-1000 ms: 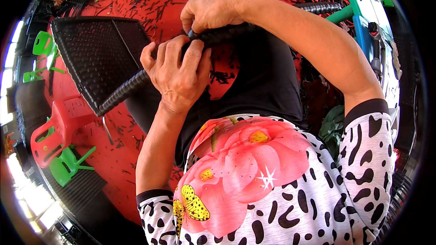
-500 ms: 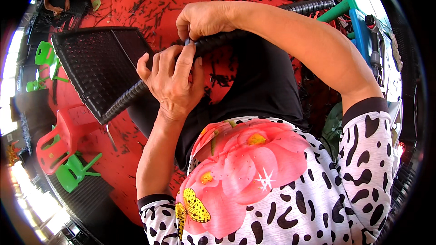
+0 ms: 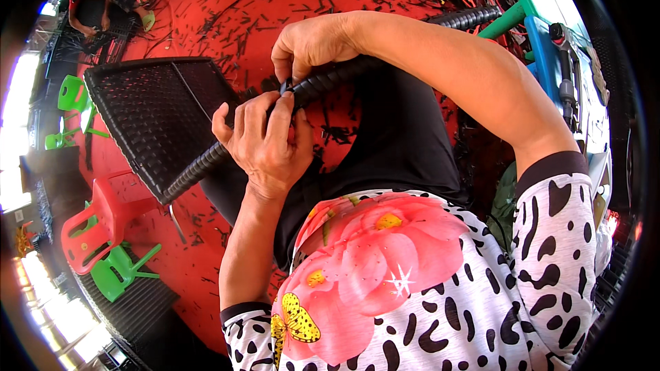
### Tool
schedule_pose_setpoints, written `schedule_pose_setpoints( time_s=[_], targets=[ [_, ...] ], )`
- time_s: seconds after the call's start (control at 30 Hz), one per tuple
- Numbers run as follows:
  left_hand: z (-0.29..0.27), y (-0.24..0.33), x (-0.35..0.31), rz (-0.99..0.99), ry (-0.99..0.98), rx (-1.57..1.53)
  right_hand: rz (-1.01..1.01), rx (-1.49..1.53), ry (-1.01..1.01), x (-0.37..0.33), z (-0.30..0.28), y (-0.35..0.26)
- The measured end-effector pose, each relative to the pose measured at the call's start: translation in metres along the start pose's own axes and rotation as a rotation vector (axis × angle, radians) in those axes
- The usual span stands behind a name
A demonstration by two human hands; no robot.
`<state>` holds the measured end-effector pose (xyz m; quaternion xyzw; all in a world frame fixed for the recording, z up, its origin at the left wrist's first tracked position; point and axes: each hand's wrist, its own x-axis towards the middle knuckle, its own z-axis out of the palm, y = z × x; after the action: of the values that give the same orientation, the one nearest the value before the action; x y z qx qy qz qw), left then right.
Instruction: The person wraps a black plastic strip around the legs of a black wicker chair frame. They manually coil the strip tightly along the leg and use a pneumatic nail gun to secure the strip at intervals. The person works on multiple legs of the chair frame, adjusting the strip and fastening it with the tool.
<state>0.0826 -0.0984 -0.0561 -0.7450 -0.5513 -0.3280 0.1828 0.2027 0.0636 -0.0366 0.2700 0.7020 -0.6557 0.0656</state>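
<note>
A black woven wicker piece [image 3: 155, 110] lies across my lap, with a flat woven panel on the left and a tube [image 3: 330, 80] wound in black strip running to the upper right. My left hand [image 3: 268, 141] is closed over this tube near the middle, its little finger sticking out and its fingertips close to the right hand. Just beyond, my right hand [image 3: 313, 45] pinches a short dark strip [image 3: 285, 85] against the tube. The strip's full length is hidden by the fingers.
Black scraps litter the red floor [image 3: 240, 0]. To the left stand a red plastic chair [image 3: 103, 213] and small green chairs [image 3: 117, 275]. Another person [image 3: 103, 0] sits at the far left. A power tool [image 3: 566, 75] lies by a blue bin [image 3: 543, 48] at right.
The wicker piece and both hands appear slightly lower in the view. My right hand has moved a little right relative to the left hand, still pinching at the tube.
</note>
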Motion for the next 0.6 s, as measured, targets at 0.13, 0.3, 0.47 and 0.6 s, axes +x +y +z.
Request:
schedule_pose_setpoints(
  time_s=[0.13, 0.3, 0.47, 0.6],
  targets=[
    [-0.001, 0.001, 0.001, 0.006, 0.013, 0.010, 0.084, -0.047, -0.010, -0.002, 0.001, -0.011],
    [-0.001, 0.000, 0.001, 0.013, 0.016, 0.008, 0.071, -0.052, 0.001, 0.008, 0.002, -0.011],
    [0.003, -0.002, -0.002, 0.018, 0.030, -0.007, 0.058, -0.013, 0.011, 0.005, 0.003, -0.011],
    [0.002, -0.003, -0.001, 0.016, 0.028, -0.010, 0.055, -0.035, 0.005, 0.003, 0.006, -0.010]
  ],
)
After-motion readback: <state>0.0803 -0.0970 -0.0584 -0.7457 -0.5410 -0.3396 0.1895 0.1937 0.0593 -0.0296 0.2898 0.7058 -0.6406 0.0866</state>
